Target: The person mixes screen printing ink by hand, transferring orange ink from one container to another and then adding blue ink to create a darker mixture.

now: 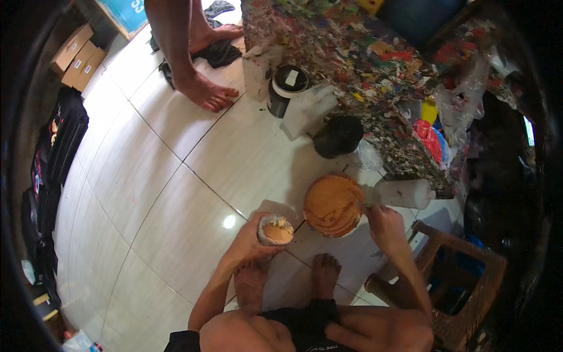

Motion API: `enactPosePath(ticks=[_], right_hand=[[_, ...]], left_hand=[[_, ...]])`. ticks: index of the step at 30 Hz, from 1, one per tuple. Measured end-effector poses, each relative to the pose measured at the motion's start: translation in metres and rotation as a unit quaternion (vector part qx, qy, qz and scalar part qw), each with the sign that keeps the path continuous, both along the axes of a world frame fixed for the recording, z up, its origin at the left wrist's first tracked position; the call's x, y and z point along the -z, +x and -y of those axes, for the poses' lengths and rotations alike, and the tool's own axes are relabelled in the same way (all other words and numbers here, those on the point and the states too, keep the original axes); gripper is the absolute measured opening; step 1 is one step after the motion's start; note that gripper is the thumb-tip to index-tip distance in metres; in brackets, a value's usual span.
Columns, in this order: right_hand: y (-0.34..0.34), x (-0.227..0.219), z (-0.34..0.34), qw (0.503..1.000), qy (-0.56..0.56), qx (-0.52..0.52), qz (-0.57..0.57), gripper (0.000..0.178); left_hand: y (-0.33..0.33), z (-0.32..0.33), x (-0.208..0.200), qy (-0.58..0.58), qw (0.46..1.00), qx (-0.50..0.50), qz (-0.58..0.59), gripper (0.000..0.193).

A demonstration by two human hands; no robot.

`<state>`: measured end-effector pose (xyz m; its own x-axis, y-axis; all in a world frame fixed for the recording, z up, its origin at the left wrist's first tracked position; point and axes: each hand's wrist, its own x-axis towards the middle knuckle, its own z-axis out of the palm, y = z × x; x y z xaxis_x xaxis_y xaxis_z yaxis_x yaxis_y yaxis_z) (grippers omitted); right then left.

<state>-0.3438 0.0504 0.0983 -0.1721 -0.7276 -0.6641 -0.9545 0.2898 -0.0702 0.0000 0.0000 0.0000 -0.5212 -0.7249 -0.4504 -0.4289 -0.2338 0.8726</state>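
Observation:
My left hand [251, 240] is wrapped round a small whitish cup [263, 236], tilted so its mouth shows light orange paste [278, 233] inside, with lumps along the rim. To its right, a round tub of thick orange paste [331, 205] stands on the floor; its surface is smeared in swirls. At the tub's right edge my right hand [385, 226] is closed on a thin spatula-like tool [362, 205], whose end dips into the paste. Only a little of the tool shows, so its exact kind is unclear.
Paint-crusted table [352, 64] at the far right. Beside it stand a dark tub with a white rim [287, 91], a black round container [338, 136] and a lying white bottle [406, 193]. A brown stool [469, 258] is near right. Another person's foot [205, 91] is on the tiles ahead.

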Motion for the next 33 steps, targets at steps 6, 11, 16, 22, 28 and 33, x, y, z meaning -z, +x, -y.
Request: enactPosePath(ticks=[6,11,16,22,28,33], right_hand=[[-0.032,0.125,-0.040,0.933,-0.301,-0.133,0.145,0.037],[-0.016,0.058,-0.015,0.950,-0.245,-0.168,0.094,0.028],[0.031,0.040,-0.057,0.922,-0.076,0.132,0.357,0.022],[0.065,0.087,-0.074,0.885,-0.258,0.161,0.353,0.034],[0.051,0.086,-0.085,0.732,-0.049,0.465,0.496,0.041],[0.038,0.045,-0.081,0.811,-0.070,0.380,0.440,0.039]], left_hand=[[-0.030,-0.017,-0.005,-0.034,0.992,0.100,-0.061,0.082],[-0.035,-0.039,0.002,-0.025,0.999,-0.006,-0.027,0.084],[-0.056,-0.047,0.036,-0.154,0.985,0.042,-0.071,0.093],[-0.061,-0.053,0.034,-0.161,0.984,0.037,-0.063,0.100],[-0.050,-0.046,0.030,-0.163,0.986,0.011,-0.044,0.096],[-0.046,-0.040,0.019,-0.072,0.989,-0.078,-0.103,0.087]])
